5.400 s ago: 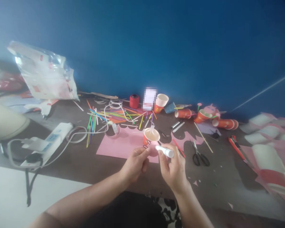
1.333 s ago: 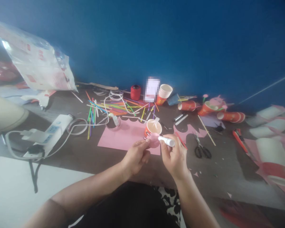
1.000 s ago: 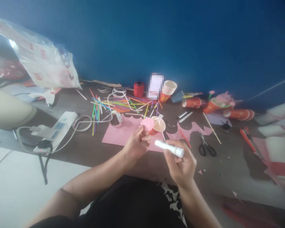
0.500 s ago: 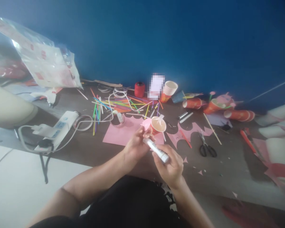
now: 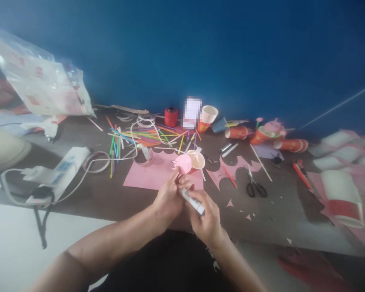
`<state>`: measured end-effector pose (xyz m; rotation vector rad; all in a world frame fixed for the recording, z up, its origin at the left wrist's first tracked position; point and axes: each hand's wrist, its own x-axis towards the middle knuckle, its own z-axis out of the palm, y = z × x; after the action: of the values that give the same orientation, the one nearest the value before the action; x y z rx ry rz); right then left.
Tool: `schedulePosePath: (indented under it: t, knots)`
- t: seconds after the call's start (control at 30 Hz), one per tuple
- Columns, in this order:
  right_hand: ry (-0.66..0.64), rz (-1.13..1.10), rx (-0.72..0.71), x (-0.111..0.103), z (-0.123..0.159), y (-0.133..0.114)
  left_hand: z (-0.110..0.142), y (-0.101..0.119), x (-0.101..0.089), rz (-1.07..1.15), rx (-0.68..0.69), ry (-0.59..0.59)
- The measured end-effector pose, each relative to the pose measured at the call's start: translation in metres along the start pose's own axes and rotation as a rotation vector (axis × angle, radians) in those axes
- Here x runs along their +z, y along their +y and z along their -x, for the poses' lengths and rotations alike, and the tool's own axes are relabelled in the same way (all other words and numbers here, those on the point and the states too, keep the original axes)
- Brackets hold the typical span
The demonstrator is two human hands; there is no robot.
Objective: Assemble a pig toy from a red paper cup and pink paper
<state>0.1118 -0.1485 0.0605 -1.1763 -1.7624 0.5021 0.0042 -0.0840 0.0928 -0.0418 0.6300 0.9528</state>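
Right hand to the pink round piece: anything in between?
Yes. The left hand's curled fingers sit just below the pink round piece, and the white pen in the right hand points into them. Nothing else visible.

From where I'm standing: left hand and right hand both bare. Forearms bare too, narrowing toward each wrist, crease at left elbow well behind that hand. Black garment bodyward of both hands, looks matte. Small black-and-white patterned patch just inboard of right wrist; details unclear.
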Motion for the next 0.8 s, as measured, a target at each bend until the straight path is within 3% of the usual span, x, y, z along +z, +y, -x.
schedulePosePath:
  t: [0.2,0.4,0.53,0.63,0.8]
  knots:
    - [0.035,-0.060,0.088,-0.001,0.012,0.009,-0.007,-0.003,-0.010,-0.054,0.009,-0.019]
    - [0.362,0.227,0.322,-0.049,0.020,0.075,-0.025,0.019,-0.016,-0.241,0.286,-0.079]
    - [0.125,0.410,0.267,-0.067,0.013,0.113,-0.038,0.029,-0.021,-0.321,0.314,-0.023]
    - [0.097,0.418,0.162,-0.065,-0.001,0.112,-0.042,0.029,-0.023,-0.313,0.273,0.016]
    - [0.220,0.237,0.141,-0.050,-0.036,0.070,-0.040,0.028,-0.019,-0.219,0.150,0.033]
